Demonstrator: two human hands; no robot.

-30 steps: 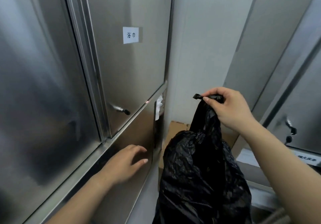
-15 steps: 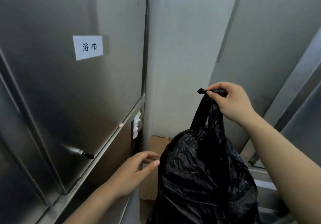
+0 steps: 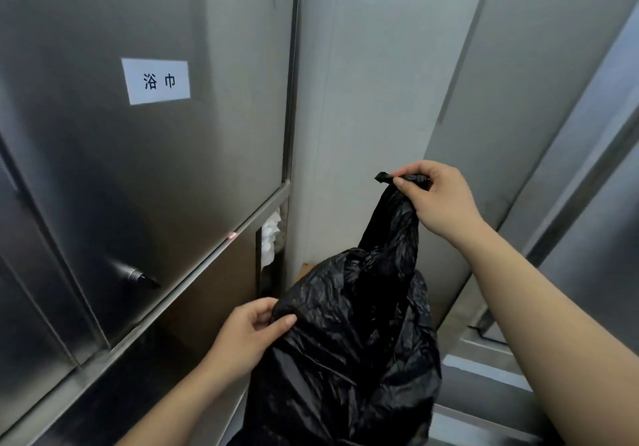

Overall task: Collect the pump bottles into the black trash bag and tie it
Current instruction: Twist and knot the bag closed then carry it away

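A crinkled black trash bag hangs full in the lower middle of the head view. My right hand pinches the bag's gathered top, holding it up at centre right. My left hand is at the bag's upper left side, its thumb and fingers taking hold of the plastic there. No pump bottle is visible; the bag's contents are hidden.
A stainless steel cabinet door with a white paper label and a small handle fills the left. White cloth shows in a gap beside it. A cardboard box sits behind the bag. More steel cabinets stand at right.
My left hand left the lower cabinet door and moved right to the bag's side, where it now takes hold. The view shifted left and closer. My right hand kept the bag's top.
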